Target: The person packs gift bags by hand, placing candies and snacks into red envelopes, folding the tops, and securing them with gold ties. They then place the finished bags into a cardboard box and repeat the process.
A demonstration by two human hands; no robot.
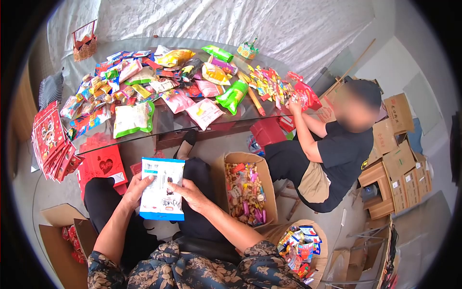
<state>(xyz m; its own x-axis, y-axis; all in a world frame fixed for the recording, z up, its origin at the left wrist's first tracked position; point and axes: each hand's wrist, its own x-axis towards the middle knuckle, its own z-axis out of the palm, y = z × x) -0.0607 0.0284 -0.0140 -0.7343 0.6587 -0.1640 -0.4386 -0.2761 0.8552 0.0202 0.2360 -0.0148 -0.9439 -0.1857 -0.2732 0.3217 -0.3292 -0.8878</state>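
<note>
A white and blue snack bag (161,200) is held upright over my lap, its printed face towards me. My left hand (137,190) grips its left edge with the thumb on the front. On the opposite edge, my right hand (193,194) is closed with its thumb pressed against the print. The fingers behind the bag are hidden. Beyond it, a glass table (178,126) carries a heap of colourful snack packets, among them a white and green bag (133,118), a pink and white bag (204,113) and a bright green bag (233,97).
A cardboard box (270,190) of wrapped sweets stands right of my knees, with a round container (321,250) of packets nearer me. Red festive bags (50,144) hang at the table's left end. A co-worker (332,149) sits at the right, handling a red bag (308,95).
</note>
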